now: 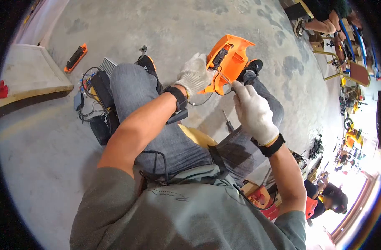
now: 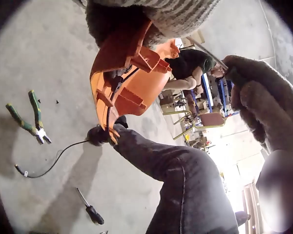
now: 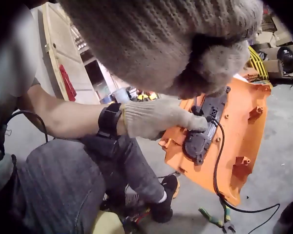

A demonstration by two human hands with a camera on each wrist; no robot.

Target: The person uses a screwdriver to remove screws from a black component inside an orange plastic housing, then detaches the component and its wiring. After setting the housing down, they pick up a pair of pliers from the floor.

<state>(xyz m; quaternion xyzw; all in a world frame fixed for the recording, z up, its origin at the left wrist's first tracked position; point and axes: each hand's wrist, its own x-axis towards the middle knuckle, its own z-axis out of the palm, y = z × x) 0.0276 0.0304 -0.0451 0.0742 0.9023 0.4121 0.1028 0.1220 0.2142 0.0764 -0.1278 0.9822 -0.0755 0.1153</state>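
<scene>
An orange plastic cover (image 1: 239,58) is held up over the floor between the knees by my gloved left hand (image 1: 194,76), which grips its left edge. A long black unit (image 3: 205,129) sits against the cover's inner face, with the left thumb on it in the right wrist view. From it a thin black cable (image 3: 217,168) hangs down. My gloved right hand (image 1: 256,114) grips a screwdriver, its metal shaft (image 2: 208,53) pointing at the cover beside the left hand. The handle is hidden inside the fist.
Green-handled pliers (image 2: 30,119) and a second screwdriver (image 2: 92,210) lie on the floor. An orange-and-black part (image 1: 76,58) lies far left. Black boxes with wires (image 1: 100,89) stand beside the left knee. Other people and a chair (image 1: 359,74) are off to the right.
</scene>
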